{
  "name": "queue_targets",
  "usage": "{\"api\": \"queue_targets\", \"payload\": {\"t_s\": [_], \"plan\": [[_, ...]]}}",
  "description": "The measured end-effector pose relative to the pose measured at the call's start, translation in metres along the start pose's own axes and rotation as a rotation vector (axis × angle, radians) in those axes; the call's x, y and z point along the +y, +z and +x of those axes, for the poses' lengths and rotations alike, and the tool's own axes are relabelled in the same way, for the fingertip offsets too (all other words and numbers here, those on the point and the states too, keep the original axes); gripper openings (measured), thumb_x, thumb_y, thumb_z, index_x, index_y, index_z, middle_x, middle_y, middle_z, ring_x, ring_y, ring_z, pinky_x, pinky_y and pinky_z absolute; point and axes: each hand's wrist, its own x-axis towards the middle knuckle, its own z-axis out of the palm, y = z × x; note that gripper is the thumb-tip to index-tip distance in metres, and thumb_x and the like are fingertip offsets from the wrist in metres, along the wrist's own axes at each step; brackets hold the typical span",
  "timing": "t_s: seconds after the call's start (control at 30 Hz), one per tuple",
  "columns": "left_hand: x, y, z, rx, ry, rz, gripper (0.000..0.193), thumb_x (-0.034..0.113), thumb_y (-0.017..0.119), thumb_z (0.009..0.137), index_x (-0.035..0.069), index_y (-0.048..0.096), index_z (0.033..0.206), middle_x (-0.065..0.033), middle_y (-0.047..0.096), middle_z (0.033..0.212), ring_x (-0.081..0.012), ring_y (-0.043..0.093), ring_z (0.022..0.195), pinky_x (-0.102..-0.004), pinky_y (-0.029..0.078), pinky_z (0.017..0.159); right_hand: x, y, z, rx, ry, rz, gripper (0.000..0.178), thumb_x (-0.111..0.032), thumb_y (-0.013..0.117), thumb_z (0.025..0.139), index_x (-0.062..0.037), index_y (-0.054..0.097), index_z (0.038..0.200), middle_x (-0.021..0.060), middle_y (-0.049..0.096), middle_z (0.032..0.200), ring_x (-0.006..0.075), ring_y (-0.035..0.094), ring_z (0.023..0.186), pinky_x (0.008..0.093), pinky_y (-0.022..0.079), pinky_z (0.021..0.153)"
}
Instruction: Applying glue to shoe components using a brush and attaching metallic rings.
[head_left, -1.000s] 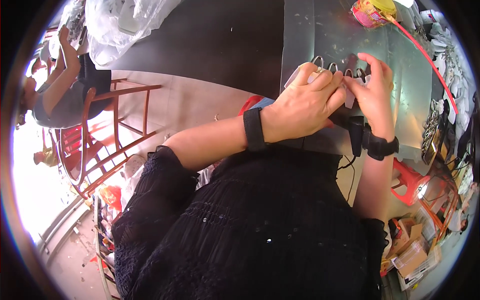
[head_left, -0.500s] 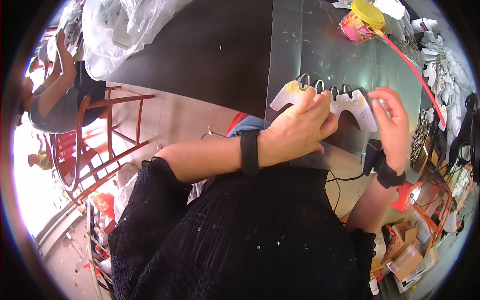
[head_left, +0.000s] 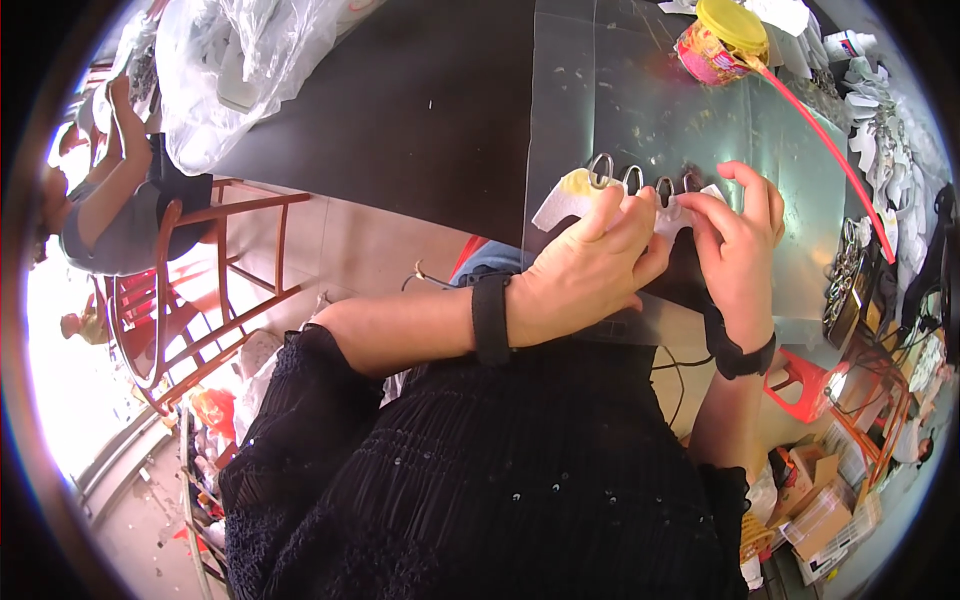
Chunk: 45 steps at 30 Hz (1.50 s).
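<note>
A white curved fabric-like piece (head_left: 556, 205), with a yellow patch at its left end, is held above the grey sheet at the table's near edge. Several oval metal rings (head_left: 601, 170) stand up along its top edge. My left hand (head_left: 590, 265) is closed on the middle of the piece, and its fingers hide part of it. My right hand (head_left: 740, 250) covers the right end, thumb and forefinger pinched at the piece beside the rings, other fingers raised. Whether it is one piece or two is hidden by my hands.
A red-and-yellow tub (head_left: 712, 50) with a yellow lid and long red stick (head_left: 830, 150) stands at the back right. White cut pieces and metal chains (head_left: 843, 270) crowd the right side. A plastic bag (head_left: 225, 90) lies back left. A person sits near a wooden chair (head_left: 165, 290).
My right hand has moved left, from beside the white piece's right end onto it near the rings. My left hand keeps its hold and has shifted slightly left in view.
</note>
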Motion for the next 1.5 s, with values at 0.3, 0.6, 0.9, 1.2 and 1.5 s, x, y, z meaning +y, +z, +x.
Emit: {"api": "queue_targets", "payload": {"t_s": [0.3, 0.6, 0.9, 1.2, 1.5], "plan": [[0.0, 0.001, -0.002, 0.009, -0.009, -0.031, 0.07, 0.053, 0.071, 0.057, 0.007, 0.052, 0.105, -0.0186, 0.051, 0.122, -0.0249, 0.047, 0.107, -0.0441, 0.03, 0.099, -0.001, 0.006, -0.003, 0.048, 0.069, 0.073, 0.018, -0.001, 0.068, 0.07, -0.0111, 0.068, 0.085, 0.0041, 0.053, 0.111, 0.0285, 0.047, 0.104, 0.0402, 0.039, 0.088], [0.004, 0.003, -0.004, 0.013, -0.004, 0.022, 0.069, 0.054, 0.067, 0.063, 0.007, 0.052, 0.11, -0.0199, 0.053, 0.122, -0.0284, 0.046, 0.111, -0.0442, 0.028, 0.1, -0.009, -0.001, 0.008, -0.029, 0.067, 0.238, 0.012, -0.005, 0.064, 0.08, -0.0082, 0.066, 0.091, 0.0045, 0.054, 0.106, 0.0244, 0.05, 0.098, 0.0343, 0.044, 0.08], [0.011, 0.01, -0.008, -0.022, -0.1, -0.044, 0.074, 0.057, 0.065, 0.068, 0.009, 0.047, 0.122, -0.0146, 0.054, 0.116, -0.0312, 0.039, 0.116, -0.0528, 0.034, 0.094, -0.028, 0.011, 0.031, -0.233, 0.053, 0.382, 0.01, -0.003, 0.058, 0.081, -0.0036, 0.063, 0.091, 0.0098, 0.057, 0.095, 0.0282, 0.055, 0.092, 0.0358, 0.045, 0.077], [0.015, 0.01, -0.008, -0.055, -0.115, -0.013, 0.076, 0.058, 0.064, 0.069, 0.008, 0.044, 0.122, -0.0186, 0.046, 0.128, -0.0323, 0.037, 0.117, -0.0486, 0.037, 0.09, -0.023, 0.0, 0.028, -0.271, 0.096, 0.388, 0.011, -0.003, 0.056, 0.083, -0.0025, 0.062, 0.093, 0.0104, 0.057, 0.094, 0.0291, 0.056, 0.088, 0.0354, 0.045, 0.077], [0.013, 0.01, -0.005, 0.014, -0.128, -0.041, 0.076, 0.054, 0.07, 0.062, 0.007, 0.047, 0.118, -0.0205, 0.044, 0.13, -0.0296, 0.039, 0.114, -0.0421, 0.036, 0.09, -0.003, -0.032, -0.004, -0.224, 0.149, 0.455, 0.01, 0.001, 0.056, 0.084, 0.0009, 0.06, 0.093, 0.0106, 0.056, 0.093, 0.0244, 0.058, 0.085, 0.0311, 0.046, 0.076]]}}
